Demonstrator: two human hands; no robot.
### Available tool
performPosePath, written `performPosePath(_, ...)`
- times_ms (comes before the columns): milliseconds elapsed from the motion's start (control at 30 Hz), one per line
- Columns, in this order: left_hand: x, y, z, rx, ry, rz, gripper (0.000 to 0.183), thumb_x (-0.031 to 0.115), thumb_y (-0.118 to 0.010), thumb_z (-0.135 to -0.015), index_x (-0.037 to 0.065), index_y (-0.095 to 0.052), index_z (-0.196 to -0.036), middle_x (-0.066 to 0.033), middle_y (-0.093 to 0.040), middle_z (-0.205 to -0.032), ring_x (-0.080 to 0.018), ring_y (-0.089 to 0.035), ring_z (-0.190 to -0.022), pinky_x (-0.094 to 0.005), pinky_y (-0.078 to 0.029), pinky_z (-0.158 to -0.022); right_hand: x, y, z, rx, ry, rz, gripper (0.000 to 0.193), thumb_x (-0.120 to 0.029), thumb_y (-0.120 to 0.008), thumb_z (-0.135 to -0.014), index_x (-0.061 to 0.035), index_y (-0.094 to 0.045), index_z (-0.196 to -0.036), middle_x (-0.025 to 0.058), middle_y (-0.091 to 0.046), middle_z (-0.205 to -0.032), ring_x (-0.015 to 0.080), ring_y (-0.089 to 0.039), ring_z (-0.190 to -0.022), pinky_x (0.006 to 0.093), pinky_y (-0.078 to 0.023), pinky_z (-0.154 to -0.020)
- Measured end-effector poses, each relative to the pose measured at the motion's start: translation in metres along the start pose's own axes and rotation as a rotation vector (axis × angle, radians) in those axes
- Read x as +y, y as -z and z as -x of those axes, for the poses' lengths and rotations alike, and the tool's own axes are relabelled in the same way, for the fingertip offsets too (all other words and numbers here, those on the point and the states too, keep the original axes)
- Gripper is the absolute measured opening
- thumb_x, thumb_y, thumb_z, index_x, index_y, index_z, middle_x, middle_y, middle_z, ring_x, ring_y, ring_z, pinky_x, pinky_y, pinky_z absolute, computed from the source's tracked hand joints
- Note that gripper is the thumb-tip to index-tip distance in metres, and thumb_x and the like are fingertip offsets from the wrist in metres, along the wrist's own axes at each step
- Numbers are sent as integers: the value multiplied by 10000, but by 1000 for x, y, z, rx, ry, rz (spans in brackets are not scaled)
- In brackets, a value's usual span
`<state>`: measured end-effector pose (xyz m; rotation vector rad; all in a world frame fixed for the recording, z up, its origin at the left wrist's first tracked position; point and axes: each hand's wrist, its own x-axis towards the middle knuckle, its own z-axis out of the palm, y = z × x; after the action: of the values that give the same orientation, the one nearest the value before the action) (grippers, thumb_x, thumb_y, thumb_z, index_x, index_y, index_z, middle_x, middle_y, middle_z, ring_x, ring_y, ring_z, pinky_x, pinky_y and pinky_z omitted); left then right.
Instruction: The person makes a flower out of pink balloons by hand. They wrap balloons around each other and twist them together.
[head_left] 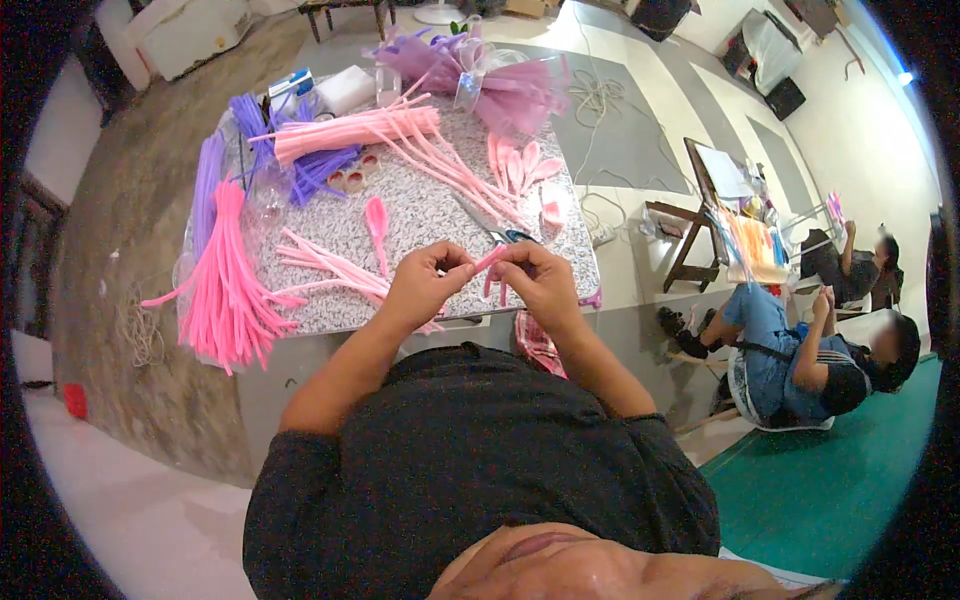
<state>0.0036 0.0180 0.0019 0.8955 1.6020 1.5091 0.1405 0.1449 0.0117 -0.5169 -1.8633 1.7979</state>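
Observation:
Over the near edge of the table, my left hand and my right hand pinch a pink pipe cleaner between them. Its bent part hangs below the right fingers. Just beyond the hands lies a pair of scissors, partly hidden by my right hand. A pink petal-shaped loop of pipe cleaner rests left of the scissors. Loose light pink pipe cleaners lie beside my left hand. Several finished-looking pink petal pieces are grouped at the table's right side, with a small pink piece nearer.
The speckled table also bears a hot pink bundle overhanging its left front edge, a light pink bundle, purple pipe cleaners and a purple mesh bouquet. Two people sit at right near a wooden stand. Cables cross the floor.

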Motion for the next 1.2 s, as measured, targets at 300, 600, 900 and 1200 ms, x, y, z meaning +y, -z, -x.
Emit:
performPosePath(300, 3, 1, -4, -128, 374, 637, 180, 189, -595, -843, 50, -572, -954, -12, -588, -804, -93, -564, -700, -233, -484, -608, 13, -2, 1, 113, 193, 58, 47, 9, -603, -780, 20, -621, -822, 73, -600, -812, 98, -565, -732, 208, -444, -612)
performPosePath(600, -13, -18, -4, -71, 435, 957, 138, 187, -518, -894, 73, -543, -965, -21, -594, -850, -112, -587, -751, -252, -502, -647, 17, -9, 9, 178, 330, -114, 66, 52, -586, -788, 32, -595, -849, 122, -532, -996, 120, -568, -756, 230, -489, -623)
performPosePath(900, -13, -18, -10, 275, 32, 755, 87, 110, -563, -860, 51, -548, -922, 2, -578, -845, -77, -552, -766, -214, -447, -722, 28, -19, 16, 75, 242, -12, 53, 28, -612, -749, 20, -592, -798, 109, -569, -902, 170, -553, -821, 263, -450, -718)
performPosePath(1200, -4, -18, -1, 259, -64, 198, 139, 103, -620, -819, 21, -588, -926, -5, -586, -825, -72, -531, -730, -218, -440, -685, 11, -12, 7, -122, 16, -12, 74, -39, -592, -772, 19, -601, -817, 114, -604, -912, 158, -575, -828, 256, -449, -760)
